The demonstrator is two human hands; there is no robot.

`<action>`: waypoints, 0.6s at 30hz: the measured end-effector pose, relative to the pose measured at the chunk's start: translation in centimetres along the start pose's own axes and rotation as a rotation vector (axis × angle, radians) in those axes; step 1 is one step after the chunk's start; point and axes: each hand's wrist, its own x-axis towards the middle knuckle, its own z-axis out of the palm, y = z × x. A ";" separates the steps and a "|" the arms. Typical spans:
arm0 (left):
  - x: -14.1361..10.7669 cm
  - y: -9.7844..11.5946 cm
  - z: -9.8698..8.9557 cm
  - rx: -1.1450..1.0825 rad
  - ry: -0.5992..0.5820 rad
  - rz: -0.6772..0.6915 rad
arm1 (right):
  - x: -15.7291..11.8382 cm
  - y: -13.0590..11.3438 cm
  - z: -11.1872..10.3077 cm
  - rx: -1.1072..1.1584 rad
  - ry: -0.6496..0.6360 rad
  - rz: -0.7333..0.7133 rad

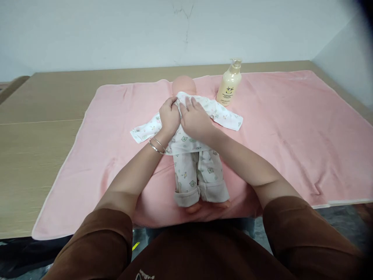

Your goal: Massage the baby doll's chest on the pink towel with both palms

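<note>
doll (190,145): lying lengthwise on the pink blanket (279,112), head (184,84) toward the wall (116,39), feet (194,208) toward the person; whether face up or face down, i cannot tell
shirt (183,147): white with small printed figures, on the doll's torso, its sleeves stretched out to either side
trousers (210,171): matching print, on the doll's legs, cuffs turned up just above the feet
left hand (169,116): at the shirt's upper part near the neckline, fingers bent and close together; whether they pinch the cloth, i cannot tell
right hand (194,119): laid over the shirt's upper part just beside the left hand, fingers extended and slightly spread
bracelets (157,146): thin bands around the left wrist
bottle (229,86): pale yellow with a pump top, standing on the blanket near the shirt sleeve on the view's right
table (43,136): wood-toned, under the blanket, its surface showing at the left and along the back
</note>
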 end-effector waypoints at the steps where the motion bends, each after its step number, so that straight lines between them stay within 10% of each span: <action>1: 0.0 -0.1 0.0 -0.012 -0.002 -0.003 | -0.1 -0.4 0.1 0.008 0.002 -0.054; 8: -0.2 -1.5 -0.4 0.003 -0.035 0.132 | 2.7 4.1 0.0 0.204 0.013 0.075; 12: -0.4 -1.6 -0.4 0.004 -0.032 0.118 | 1.5 2.4 0.3 0.082 0.071 0.237; 18: 0.0 -2.3 -0.4 -0.029 -0.076 0.156 | -0.1 -0.6 1.0 0.067 0.055 -0.120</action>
